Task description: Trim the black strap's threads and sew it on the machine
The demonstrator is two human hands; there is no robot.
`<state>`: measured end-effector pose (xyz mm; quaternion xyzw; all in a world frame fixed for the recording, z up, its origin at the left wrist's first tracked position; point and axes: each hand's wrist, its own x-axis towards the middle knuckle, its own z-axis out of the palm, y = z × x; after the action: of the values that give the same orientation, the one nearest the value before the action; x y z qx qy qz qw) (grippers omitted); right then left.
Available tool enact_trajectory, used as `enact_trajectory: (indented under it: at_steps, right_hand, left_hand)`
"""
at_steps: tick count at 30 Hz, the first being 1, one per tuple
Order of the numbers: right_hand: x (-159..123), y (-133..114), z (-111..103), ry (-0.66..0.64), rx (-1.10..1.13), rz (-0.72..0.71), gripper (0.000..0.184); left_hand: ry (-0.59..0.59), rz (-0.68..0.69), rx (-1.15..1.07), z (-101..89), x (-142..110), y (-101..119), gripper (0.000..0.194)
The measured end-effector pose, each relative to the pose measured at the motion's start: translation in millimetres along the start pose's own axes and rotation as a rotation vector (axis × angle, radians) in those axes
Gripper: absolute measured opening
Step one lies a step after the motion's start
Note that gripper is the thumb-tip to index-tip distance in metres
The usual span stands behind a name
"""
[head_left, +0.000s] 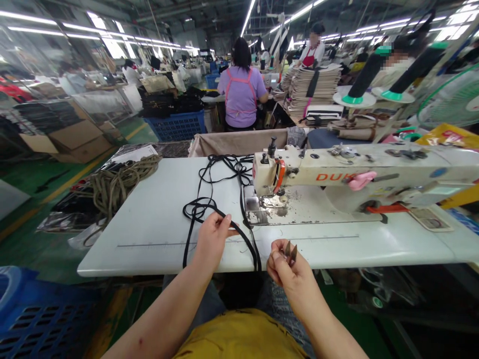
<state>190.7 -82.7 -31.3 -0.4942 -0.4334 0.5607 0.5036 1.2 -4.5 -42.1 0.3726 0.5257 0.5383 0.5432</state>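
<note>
My left hand (212,238) pinches a narrow black strap (247,241) between thumb and fingers, just above the white table. From there the strap curves right and drops over the table's front edge. More of it lies in loose loops towards the back, beside the sewing machine (295,192). My right hand (287,264) is closed around a small pair of thread snips (291,251), whose two pointed blades stick up, slightly apart. It is over the front edge, right of the strap and apart from it. The fingers partly hide the snips' handles.
The white table (157,219) has a ruler line along its front. Khaki cords (119,182) lie heaped at the left. A blue basket (41,314) stands low left. A co-worker (242,87) sits ahead, beyond a cloth-lined bin (239,143). A green fan (454,94) stands right.
</note>
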Motion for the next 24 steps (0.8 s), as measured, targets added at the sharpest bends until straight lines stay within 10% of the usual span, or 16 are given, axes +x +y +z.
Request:
enact_trajectory:
  at_steps: [10, 18, 24]
  right_hand:
    - [12.1, -6.9, -5.4, 0.026, -0.437, -0.132, 0.026]
    - [18.4, 7.5, 6.4, -0.109, -0.178, 0.083, 0.033]
    - [19.3, 7.6, 2.9, -0.113, -0.180, 0.103, 0.038]
  left_hand:
    - [-0.138, -0.027, -0.146, 14.5, -13.6, 18.4, 0.038]
    - [-0.219, -0.103, -0.209, 18.5, -20.9, 24.7, 0.039]
    - [-0.417, -0.080, 0.249, 9.3, -25.5, 12.4, 0.034]
